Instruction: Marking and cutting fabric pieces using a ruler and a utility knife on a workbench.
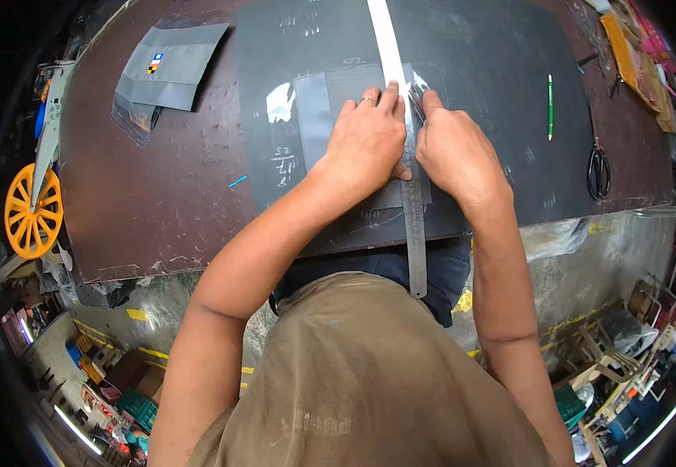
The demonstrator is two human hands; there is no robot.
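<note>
My left hand (367, 140), with a ring on one finger, presses flat on a long metal ruler (414, 233) that lies over a grey sheet (318, 117) on a dark cutting mat (478, 62). Close beside it to the right, my right hand (454, 152) is shut on a small cutting knife (416, 100), its tip against the ruler's right edge near the top of the sheet. The ruler's near end reaches past the table's front edge.
Black scissors (598, 171) and a green pen (550, 105) lie right of the mat. Folded grey pieces (168, 66) sit at the far left of the brown table (151, 202). An orange wheel (33, 210) stands left of the table. Coloured items (637, 58) are stacked at the far right.
</note>
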